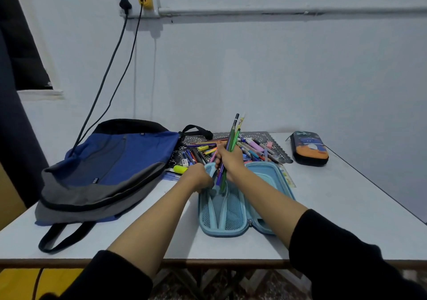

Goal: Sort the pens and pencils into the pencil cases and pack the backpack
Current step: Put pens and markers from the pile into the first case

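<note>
A light blue pencil case (233,212) lies open on the white table, its mesh pocket facing up. My right hand (230,157) grips a bundle of pencils and pens (233,135), held nearly upright with the lower ends in the case. My left hand (198,176) holds the far left edge of the case at the mesh pocket. Behind the case lies a pile of loose pens, markers and pencils (251,148) on a patterned mat. A blue and grey backpack (108,168) lies flat on the left. A dark pencil case (308,148) with an orange and blue print sits zipped at the right.
Two black cables (108,73) run from a wall socket down behind the backpack. A yellow highlighter (180,169) lies beside my left hand. The table's (346,219) right edge slants close to the dark case; its front edge is near me.
</note>
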